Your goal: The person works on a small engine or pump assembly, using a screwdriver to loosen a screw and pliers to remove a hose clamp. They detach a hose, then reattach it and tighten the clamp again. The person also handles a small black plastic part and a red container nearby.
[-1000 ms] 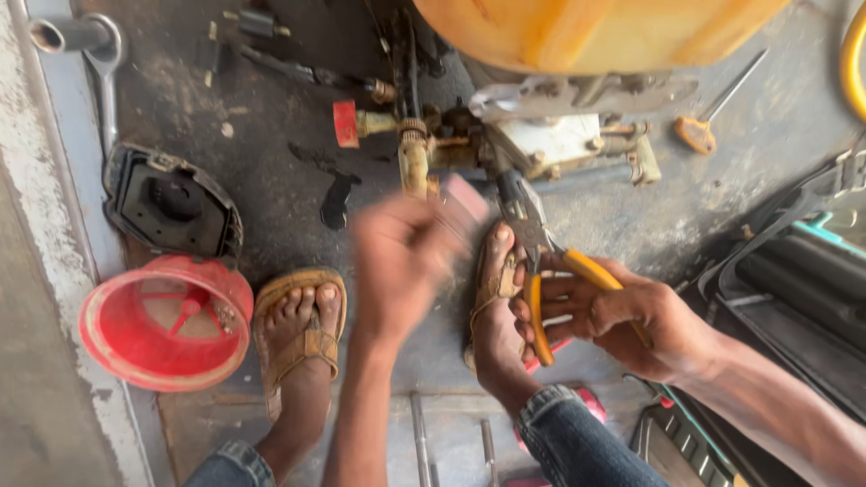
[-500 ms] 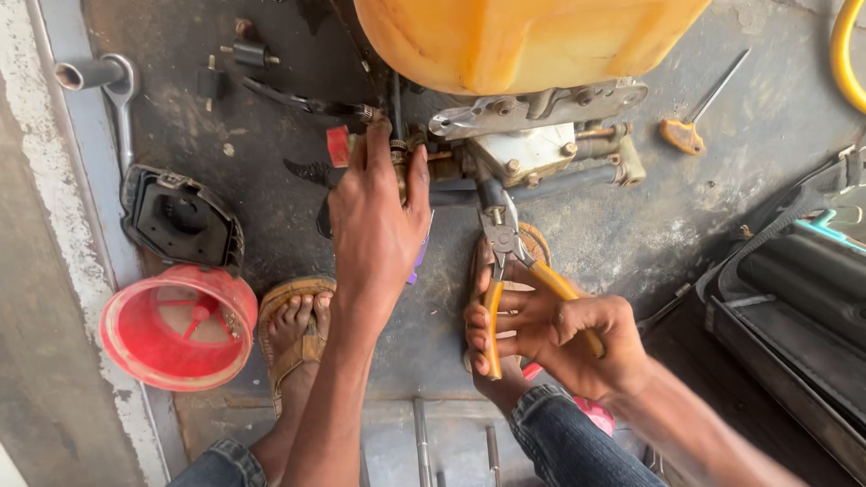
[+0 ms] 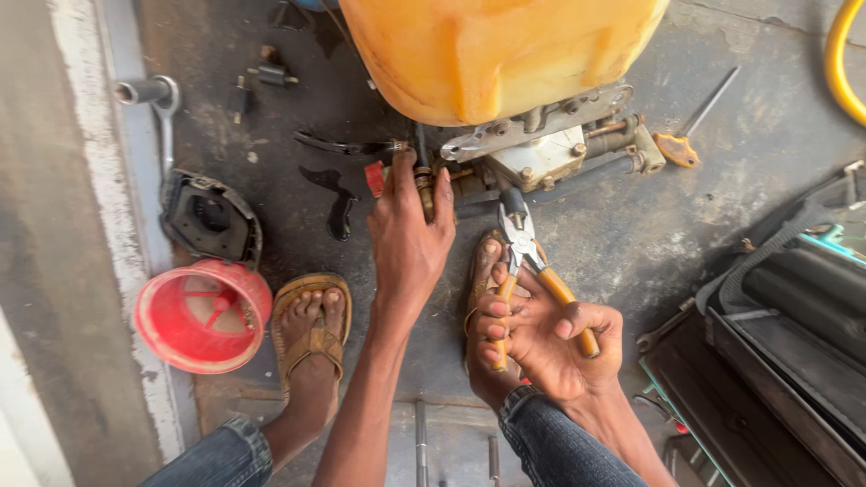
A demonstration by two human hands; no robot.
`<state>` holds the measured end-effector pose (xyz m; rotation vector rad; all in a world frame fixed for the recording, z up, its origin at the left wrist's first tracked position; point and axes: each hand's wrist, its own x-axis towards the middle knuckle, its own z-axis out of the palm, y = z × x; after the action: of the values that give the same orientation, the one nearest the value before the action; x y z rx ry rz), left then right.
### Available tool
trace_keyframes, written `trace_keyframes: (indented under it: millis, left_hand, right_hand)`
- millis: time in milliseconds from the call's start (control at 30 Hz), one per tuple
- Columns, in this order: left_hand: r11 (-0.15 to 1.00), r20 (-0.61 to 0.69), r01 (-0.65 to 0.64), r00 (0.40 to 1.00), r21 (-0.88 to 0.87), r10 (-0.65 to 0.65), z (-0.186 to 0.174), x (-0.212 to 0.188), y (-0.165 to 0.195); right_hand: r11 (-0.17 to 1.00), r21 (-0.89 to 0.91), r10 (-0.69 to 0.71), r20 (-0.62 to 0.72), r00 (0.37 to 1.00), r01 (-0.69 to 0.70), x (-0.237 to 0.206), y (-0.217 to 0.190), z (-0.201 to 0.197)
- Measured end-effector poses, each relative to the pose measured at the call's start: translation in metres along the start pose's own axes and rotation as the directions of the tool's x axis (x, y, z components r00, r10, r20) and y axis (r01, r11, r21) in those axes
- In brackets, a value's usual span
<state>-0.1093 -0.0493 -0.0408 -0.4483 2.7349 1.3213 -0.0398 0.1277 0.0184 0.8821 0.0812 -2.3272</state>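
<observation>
My left hand (image 3: 410,230) reaches forward and closes its fingers around a brass fitting (image 3: 422,185) at the base of a big yellow tank (image 3: 492,50). My right hand (image 3: 546,338) holds orange-handled pliers (image 3: 528,261), their jaws at a bolt on the grey metal pump body (image 3: 541,153) under the tank. Both hands work above my sandalled feet (image 3: 311,329) on a stained concrete floor.
A red plastic strainer cup (image 3: 203,316) and a black round cover (image 3: 212,216) lie at the left beside a wrench (image 3: 162,108). An orange-handled screwdriver (image 3: 686,135) lies at the right. A dark open toolbox (image 3: 776,361) sits at the lower right, a yellow hose (image 3: 839,63) at the far right.
My left hand has gone from mid-air forward onto the brass fitting. My right hand has brought the pliers up to the pump body. The view has moved closer to the tank.
</observation>
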Motion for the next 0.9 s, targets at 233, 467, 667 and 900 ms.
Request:
trace_keyframes:
  millis: [233,467,667,900]
  left_hand:
    - [0.991,-0.089,-0.125,0.988,0.045,0.128,-0.002,0.003,0.01]
    - [0.999,-0.095,-0.038,0.995,0.016,0.04,-0.003,0.003,0.019]
    - [0.999,0.009,0.033,0.999,0.003,-0.033,-0.006,0.006,0.021]
    - [0.997,-0.012,-0.017,1.0,0.079,0.018,-0.002,0.006,0.021]
  right_hand:
    - [0.998,0.065,-0.023,0.029,0.999,0.021,0.0,-0.002,-0.03]
    - [0.972,0.237,-0.023,0.143,0.989,-0.011,0.002,-0.001,-0.053]
    - [0.986,0.125,0.073,0.248,0.966,-0.107,-0.003,-0.009,-0.036]
    - [0.385,-0.847,-0.226,-0.473,0.852,-0.368,-0.023,-0.022,-0.027]
